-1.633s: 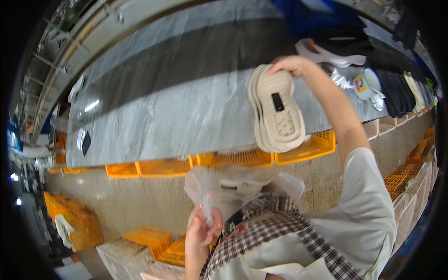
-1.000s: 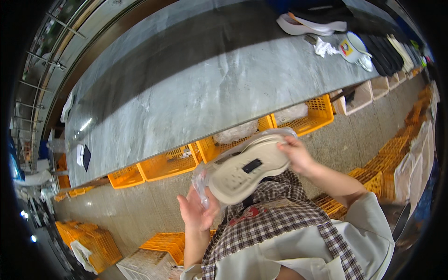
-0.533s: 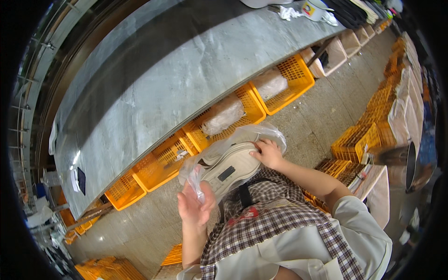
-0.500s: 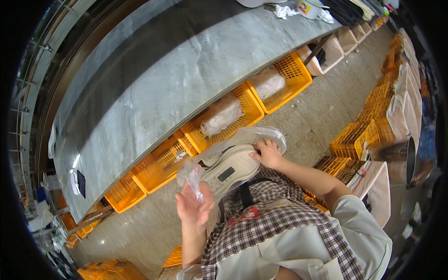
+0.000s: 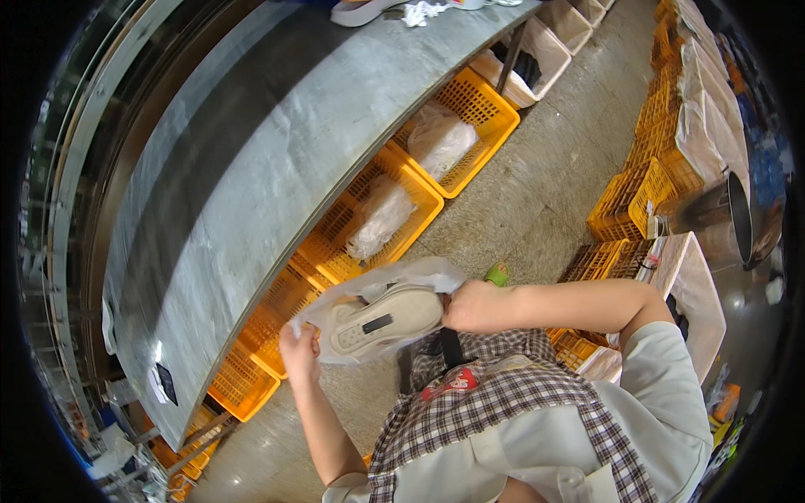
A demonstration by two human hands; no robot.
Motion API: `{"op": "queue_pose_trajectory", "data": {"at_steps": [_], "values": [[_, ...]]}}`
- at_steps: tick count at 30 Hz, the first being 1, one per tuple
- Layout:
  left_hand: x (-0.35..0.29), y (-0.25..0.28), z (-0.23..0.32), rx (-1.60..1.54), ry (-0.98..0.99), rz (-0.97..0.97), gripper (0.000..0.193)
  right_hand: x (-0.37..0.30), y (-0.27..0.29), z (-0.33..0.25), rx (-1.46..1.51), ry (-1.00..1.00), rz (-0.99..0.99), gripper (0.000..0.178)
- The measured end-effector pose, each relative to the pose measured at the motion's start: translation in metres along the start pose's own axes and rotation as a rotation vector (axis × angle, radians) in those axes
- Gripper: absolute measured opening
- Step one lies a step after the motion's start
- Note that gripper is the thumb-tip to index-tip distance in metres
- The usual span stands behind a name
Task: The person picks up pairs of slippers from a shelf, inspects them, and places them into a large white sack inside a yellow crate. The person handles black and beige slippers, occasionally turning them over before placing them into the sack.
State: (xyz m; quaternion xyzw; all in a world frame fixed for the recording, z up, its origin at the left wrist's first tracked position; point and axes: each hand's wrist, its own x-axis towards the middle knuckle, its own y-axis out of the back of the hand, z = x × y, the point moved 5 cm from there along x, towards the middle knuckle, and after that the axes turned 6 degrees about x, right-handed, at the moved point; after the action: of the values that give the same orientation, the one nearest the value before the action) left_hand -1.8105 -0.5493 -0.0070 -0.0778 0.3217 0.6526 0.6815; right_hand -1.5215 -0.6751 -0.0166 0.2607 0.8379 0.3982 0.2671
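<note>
A beige shoe (image 5: pixel 412 308), its sole turned up with a dark patch in the middle, lies in a clear plastic bag (image 5: pixel 423 268) in front of my apron. Part of a second shoe seems to show along its upper side. My left hand (image 5: pixel 299 348) is closed on the left end of the bag. At the right end, my right hand (image 5: pixel 475 305) is closed on the gathered plastic beside the shoe; its fingertips are mostly hidden.
A long grey metal table (image 5: pixel 251 159) curves across the left. Beneath its edge stand yellow crates (image 5: pixel 432 201), two holding plastic-wrapped bundles (image 5: pixel 381 218). Stacked yellow crates (image 5: pixel 616 205) and a white-lined bin (image 5: pixel 692 277) stand at right. A green rounded thing (image 5: pixel 497 273) shows past my right hand.
My left hand has moved left and up and closed on the bag's end. My right hand has gone from resting spread on the shoe to gripping the bag's right end. The bag is stretched flatter.
</note>
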Motion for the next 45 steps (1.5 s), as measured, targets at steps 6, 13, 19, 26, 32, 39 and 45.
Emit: {"op": "queue_pose_trajectory", "data": {"at_steps": [6,13,19,26,32,39,45], "values": [[-0.010,-0.118,0.029,-0.130,-0.282,-0.128,0.048,-0.087,0.025,0.056,0.098,-0.168,0.365,0.031],[-0.095,-0.337,0.036,0.305,-0.413,-0.956,0.061,-0.140,0.050,0.078,0.295,-0.379,0.886,0.025],[-0.088,-0.437,0.062,0.069,-0.251,-1.025,0.056,-0.216,0.079,0.109,-0.021,-0.364,0.957,0.025],[-0.123,-0.579,0.095,-0.016,0.017,-1.139,0.048,-0.331,0.100,0.180,0.037,-0.497,0.968,0.021],[-0.130,-0.723,0.149,0.166,-0.022,-1.318,0.018,-0.430,0.103,0.278,0.310,-0.731,1.212,0.024],[-0.115,-0.908,0.239,0.387,0.048,-1.624,0.004,-0.564,0.148,0.389,0.320,-0.976,1.600,0.035],[-0.136,-1.067,0.334,0.473,0.022,-1.768,0.013,-0.689,0.219,0.470,0.624,-0.894,1.980,0.033]]}}
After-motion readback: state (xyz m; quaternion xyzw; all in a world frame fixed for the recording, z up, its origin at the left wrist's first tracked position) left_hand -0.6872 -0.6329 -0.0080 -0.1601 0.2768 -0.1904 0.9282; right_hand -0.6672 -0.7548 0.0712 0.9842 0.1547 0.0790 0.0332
